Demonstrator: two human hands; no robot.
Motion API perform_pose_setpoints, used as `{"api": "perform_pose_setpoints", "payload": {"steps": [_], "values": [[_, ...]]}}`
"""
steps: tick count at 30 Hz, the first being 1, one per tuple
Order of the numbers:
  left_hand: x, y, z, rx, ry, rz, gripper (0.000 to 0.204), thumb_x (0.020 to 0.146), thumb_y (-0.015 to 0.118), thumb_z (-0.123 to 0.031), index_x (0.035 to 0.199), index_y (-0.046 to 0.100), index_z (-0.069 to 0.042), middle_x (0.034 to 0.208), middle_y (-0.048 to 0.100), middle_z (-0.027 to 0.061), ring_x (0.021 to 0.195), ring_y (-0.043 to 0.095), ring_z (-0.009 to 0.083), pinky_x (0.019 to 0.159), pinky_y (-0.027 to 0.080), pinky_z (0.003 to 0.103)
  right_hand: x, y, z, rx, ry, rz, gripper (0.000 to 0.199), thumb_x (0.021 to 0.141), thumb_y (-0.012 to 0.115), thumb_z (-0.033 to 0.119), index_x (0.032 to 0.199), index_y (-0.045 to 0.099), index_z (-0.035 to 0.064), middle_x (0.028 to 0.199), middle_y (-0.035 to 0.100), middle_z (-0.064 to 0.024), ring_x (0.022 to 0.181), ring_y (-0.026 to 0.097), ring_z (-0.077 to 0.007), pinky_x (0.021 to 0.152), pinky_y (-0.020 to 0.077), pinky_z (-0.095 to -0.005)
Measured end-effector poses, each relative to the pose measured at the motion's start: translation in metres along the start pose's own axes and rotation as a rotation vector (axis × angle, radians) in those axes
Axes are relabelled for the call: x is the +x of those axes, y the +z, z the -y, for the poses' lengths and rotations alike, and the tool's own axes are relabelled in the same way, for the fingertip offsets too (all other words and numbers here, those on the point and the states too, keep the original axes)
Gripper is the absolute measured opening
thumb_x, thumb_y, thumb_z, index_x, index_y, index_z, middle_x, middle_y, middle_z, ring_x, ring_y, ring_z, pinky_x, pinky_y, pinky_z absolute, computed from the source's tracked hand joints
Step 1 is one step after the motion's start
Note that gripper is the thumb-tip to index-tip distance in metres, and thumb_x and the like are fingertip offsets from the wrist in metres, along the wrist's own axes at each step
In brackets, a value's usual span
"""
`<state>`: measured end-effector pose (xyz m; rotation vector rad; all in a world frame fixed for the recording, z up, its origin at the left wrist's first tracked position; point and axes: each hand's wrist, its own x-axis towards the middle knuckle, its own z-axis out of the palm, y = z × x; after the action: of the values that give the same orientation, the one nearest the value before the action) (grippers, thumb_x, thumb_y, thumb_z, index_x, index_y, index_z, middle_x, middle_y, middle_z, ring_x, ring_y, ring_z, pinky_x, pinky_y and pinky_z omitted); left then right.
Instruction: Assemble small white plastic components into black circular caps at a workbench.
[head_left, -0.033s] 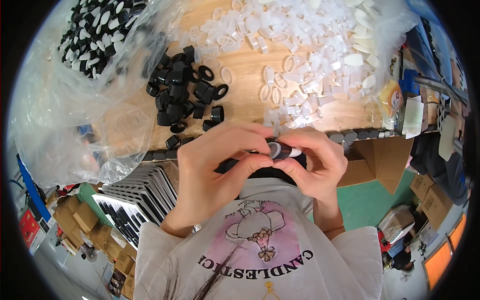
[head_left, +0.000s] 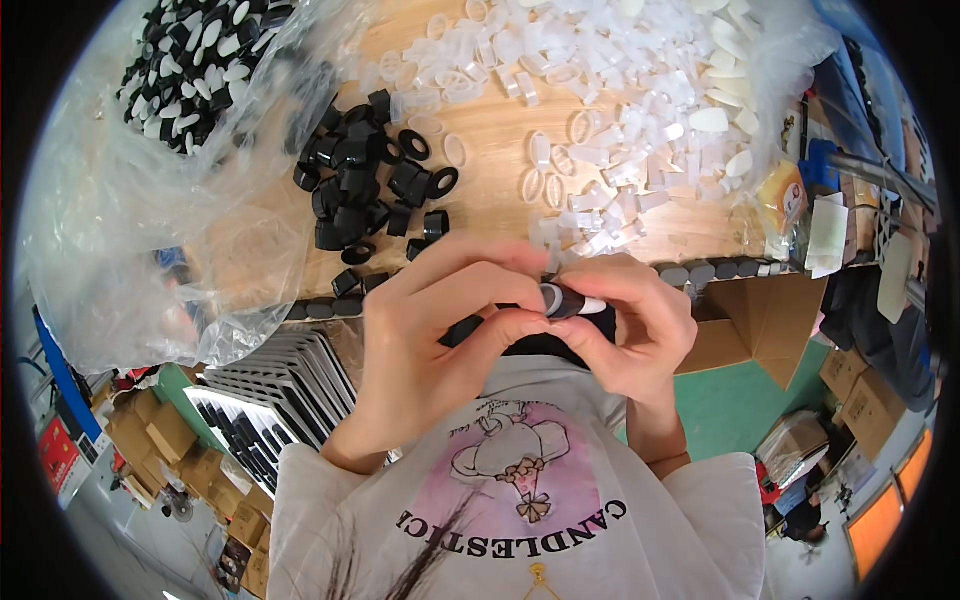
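Observation:
In front of my chest, my right hand (head_left: 640, 320) pinches a small black cap-like piece (head_left: 570, 303) between thumb and fingers. The piece lies on its side. A white tip sticks out on the right, and a grey round end faces left. My left hand (head_left: 440, 310) is closed at that grey end, its thumb and forefinger touching it. What lies between those fingertips is partly hidden. Just beyond my hands, loose black rings (head_left: 350, 190) are heaped on the wooden table (head_left: 480, 180), left of a spread of translucent rings (head_left: 600, 90).
At the far left a clear plastic bag (head_left: 120, 260) holds many black pieces with white ovals (head_left: 200, 60). Whitish oval parts (head_left: 710, 120) lie at the right. Dark pieces line the table's near edge (head_left: 700, 270). An open carton (head_left: 750, 325) and a rack of trays (head_left: 280, 390) stand below.
My left hand has shifted slightly to the right against the black piece. The piece has turned a little, showing more of its dark side. My right hand has barely moved.

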<state>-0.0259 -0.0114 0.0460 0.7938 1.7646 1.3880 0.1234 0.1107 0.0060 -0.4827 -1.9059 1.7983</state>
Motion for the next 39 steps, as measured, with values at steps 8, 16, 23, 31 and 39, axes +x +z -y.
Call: {"api": "perform_pose_setpoints", "payload": {"steps": [8,16,23,31,39], "values": [[0.006,-0.010,0.004,0.133,0.113,0.055,0.005,0.089,0.061,0.002,0.089,0.057,0.001,0.105,0.055,0.0130,0.093,0.060,0.0218,0.077,0.048,0.028,-0.003,0.000,-0.005,-0.198,-0.124,-0.010,0.034,0.070,0.083,-0.004,0.098,0.064,-0.0072,0.093,0.069,-0.0215,0.083,0.068,-0.0229,0.074,0.0535,-0.0308],[0.014,-0.020,0.015,-0.489,-0.116,-0.059,0.016,0.101,0.052,-0.013,0.107,0.051,0.002,0.107,0.061,0.0182,0.090,0.066,0.0221,0.065,0.059,0.031,-0.003,-0.003,-0.024,0.412,-0.141,-0.027,0.030,0.080,0.079,0.003,0.099,0.056,-0.0014,0.084,0.067,-0.0218,0.076,0.066,-0.0284,0.065,0.0560,-0.0356],[0.002,-0.007,0.023,-0.850,-0.281,0.166,0.023,0.095,0.045,-0.009,0.085,0.061,0.003,0.108,0.062,0.0196,0.065,0.053,0.0139,0.054,0.043,0.024,-0.007,0.000,-0.024,0.467,-0.145,-0.006,0.027,0.081,0.077,0.002,0.097,0.057,-0.0012,0.084,0.066,-0.0203,0.071,0.065,-0.0270,0.060,0.0546,-0.0345],[-0.014,0.024,0.009,0.045,0.257,-0.052,0.044,0.057,0.090,-0.009,0.097,0.072,-0.002,0.065,0.050,0.0005,0.054,0.043,0.0104,0.047,0.032,0.024,-0.012,0.002,-0.015,0.250,-0.121,-0.126,0.028,0.081,0.080,0.008,0.095,0.058,-0.0017,0.081,0.067,-0.0184,0.071,0.065,-0.0248,0.059,0.0547,-0.0352],[-0.018,0.020,0.006,0.313,0.586,0.003,0.037,0.064,0.089,-0.009,0.096,0.074,-0.001,0.087,0.066,0.0060,0.056,0.045,0.0094,0.046,0.033,0.023,-0.013,-0.007,-0.020,0.351,-0.177,-0.078,0.021,0.086,0.074,0.014,0.088,0.062,-0.0028,0.085,0.065,-0.0189,0.070,0.065,-0.0267,0.060,0.0570,-0.0354]]}}
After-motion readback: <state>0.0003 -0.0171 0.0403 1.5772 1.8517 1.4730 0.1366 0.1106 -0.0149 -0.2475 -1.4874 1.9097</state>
